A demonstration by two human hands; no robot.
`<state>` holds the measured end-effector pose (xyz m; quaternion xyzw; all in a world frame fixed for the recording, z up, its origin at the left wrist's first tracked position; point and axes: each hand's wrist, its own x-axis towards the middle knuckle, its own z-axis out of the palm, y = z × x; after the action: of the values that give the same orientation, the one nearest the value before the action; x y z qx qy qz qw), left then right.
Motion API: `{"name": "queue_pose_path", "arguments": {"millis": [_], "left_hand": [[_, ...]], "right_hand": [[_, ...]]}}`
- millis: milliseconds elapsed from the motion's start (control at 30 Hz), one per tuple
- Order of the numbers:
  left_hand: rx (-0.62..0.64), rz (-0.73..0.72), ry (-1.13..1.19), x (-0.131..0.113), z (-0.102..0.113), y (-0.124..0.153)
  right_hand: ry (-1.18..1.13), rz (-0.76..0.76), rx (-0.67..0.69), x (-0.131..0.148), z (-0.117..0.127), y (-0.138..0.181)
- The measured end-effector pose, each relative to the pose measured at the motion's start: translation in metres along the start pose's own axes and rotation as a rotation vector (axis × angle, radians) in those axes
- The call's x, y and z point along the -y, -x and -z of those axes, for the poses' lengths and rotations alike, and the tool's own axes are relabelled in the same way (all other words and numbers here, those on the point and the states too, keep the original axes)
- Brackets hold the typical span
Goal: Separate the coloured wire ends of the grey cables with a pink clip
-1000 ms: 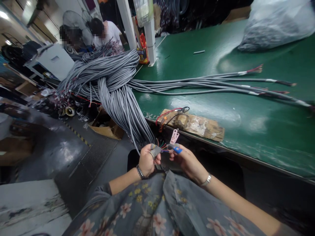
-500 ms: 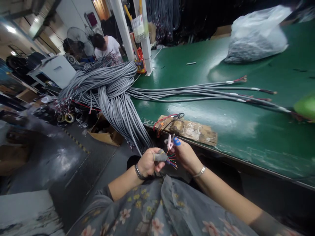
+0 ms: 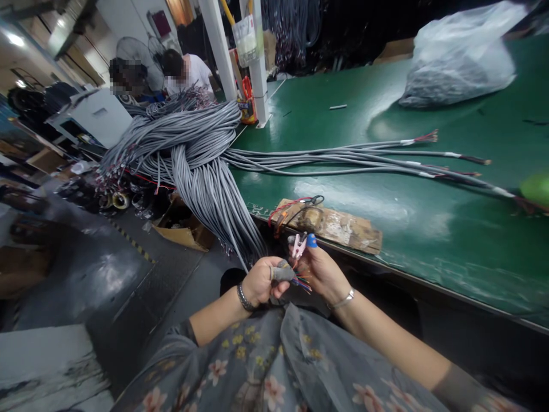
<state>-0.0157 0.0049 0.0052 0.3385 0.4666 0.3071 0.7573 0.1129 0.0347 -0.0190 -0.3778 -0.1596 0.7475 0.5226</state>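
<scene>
My left hand (image 3: pixel 262 281) is closed around the end of a grey cable, a grey covering on its thumb. Thin coloured wires (image 3: pixel 303 281) fan out from that end towards my right hand (image 3: pixel 325 269). My right hand, blue tape round one fingertip, pinches a small pale pink clip (image 3: pixel 299 246) just above the wires. An orange wire runs between the clip and the bunch; whether the jaws grip it I cannot tell. Both hands are in front of my body, just off the bench edge.
A wooden block (image 3: pixel 330 224) with red and black leads lies at the edge of the green bench (image 3: pixel 429 229). A large heap of grey cables (image 3: pixel 214 183) hangs over the left end. A plastic bag (image 3: pixel 458 63) stands at the back. Two people sit beyond the cables.
The clip has turned and its forked shape shows more plainly now. My right hand has shifted slightly, while my left keeps its hold on the cable. The camera view has moved a little.
</scene>
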Motion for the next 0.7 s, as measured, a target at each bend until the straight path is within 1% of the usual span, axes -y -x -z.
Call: {"name": "queue_pose_path", "arguments": {"millis": [100, 267, 533, 700], "left_hand": [[0.005, 0.002, -0.003, 0.0012, 0.0000, 0.0005], [-0.021, 0.011, -0.010, 0.0022, 0.0006, 0.0002], [-0.001, 0.009, -0.005, 0.0024, 0.0019, -0.0016], [-0.003, 0.010, -0.003, 0.0025, 0.0010, -0.0024]], "right_hand": [[-0.023, -0.014, -0.005, 0.0001, -0.0005, 0.0008], [-0.031, -0.053, 0.038, -0.0004, 0.0015, 0.0020], [0.042, 0.076, 0.007, -0.0027, 0.0014, -0.0019], [-0.046, 0.009, -0.026, -0.0009, -0.0023, 0.0011]]}}
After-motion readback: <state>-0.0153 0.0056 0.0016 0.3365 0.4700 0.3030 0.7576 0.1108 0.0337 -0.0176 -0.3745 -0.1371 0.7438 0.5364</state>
